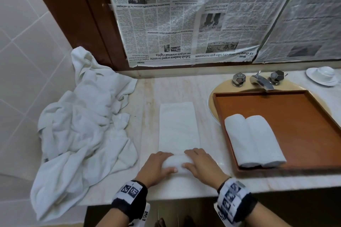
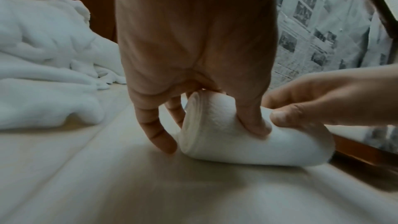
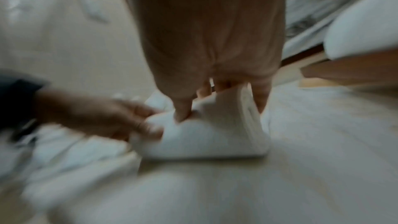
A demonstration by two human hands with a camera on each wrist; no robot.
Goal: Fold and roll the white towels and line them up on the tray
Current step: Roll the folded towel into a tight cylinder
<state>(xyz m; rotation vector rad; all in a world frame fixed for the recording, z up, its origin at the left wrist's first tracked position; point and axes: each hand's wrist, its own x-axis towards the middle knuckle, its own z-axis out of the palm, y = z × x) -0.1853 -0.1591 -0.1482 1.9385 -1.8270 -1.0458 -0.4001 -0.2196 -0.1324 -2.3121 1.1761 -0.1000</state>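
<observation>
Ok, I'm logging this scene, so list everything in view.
towel being rolled: 1, white, counter centre, near end rolled
rolled towels: 2, white, side by side on tray
tray: 1, brown, over the sink
towel pile: 1, white, counter's left
tap: 1, silver, behind tray
cup and saucer: 1, white, far right
newspaper: several sheets, on wall
left hand: grips roll
right hand: grips roll

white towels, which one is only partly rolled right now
The folded towel on the counter between the crumpled pile and the tray. Its near end is rolled under the left hand and right hand; the rest lies flat.
</observation>
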